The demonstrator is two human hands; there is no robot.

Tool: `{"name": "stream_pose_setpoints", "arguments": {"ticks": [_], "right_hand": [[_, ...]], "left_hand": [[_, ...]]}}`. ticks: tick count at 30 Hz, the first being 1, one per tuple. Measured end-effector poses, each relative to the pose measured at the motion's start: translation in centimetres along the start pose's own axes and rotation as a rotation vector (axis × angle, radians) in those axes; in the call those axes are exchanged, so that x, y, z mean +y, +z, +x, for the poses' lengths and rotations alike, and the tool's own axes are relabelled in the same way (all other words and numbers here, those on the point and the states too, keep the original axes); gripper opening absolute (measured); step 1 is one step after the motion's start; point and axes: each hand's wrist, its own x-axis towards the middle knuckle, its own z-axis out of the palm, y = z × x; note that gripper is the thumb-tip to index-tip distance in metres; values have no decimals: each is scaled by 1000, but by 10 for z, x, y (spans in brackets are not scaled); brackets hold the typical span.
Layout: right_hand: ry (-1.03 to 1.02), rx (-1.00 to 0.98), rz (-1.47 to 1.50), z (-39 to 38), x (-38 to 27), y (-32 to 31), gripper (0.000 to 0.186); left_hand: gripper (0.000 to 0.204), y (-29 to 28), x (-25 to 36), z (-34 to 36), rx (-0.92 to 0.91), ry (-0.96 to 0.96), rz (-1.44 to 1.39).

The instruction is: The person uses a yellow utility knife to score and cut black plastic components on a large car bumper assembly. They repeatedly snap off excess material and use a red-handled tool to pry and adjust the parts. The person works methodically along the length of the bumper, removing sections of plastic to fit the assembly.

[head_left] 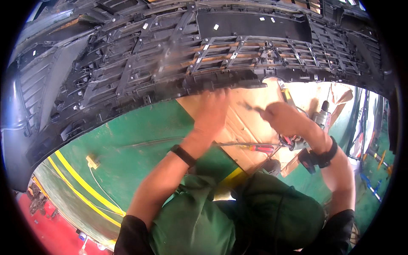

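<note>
A large black plastic car bumper (165, 63) with a slatted grille spans the top of the view, its ribbed side showing small screws or clips. My left hand (212, 108) grips its near lower edge, the fingertips partly hidden against the rim. To the right, my right hand (285, 120) is closed round a slim dark tool (250, 106), whose end points left toward the bumper. That tool is blurred, so its kind is unclear. It appears apart from the bumper.
On brown cardboard (238, 123) below lie a screwdriver (261, 148) with a red handle and a cable. A grey power tool (323, 117) lies beyond my right wrist. A pale block (92, 162) with a cord and yellow stripes (80, 178) mark the green floor at left.
</note>
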Motion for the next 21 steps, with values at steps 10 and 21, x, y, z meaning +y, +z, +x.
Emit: {"name": "stream_pose_setpoints", "arguments": {"ticks": [10,21], "right_hand": [[-444,672,-539,49,-25,-16,24],[-593,876,-384,68,-8,-6,7]], "left_hand": [[53,8,4,6,99,-30,-11],[52,11,1,-6,181,-30,-86]]}}
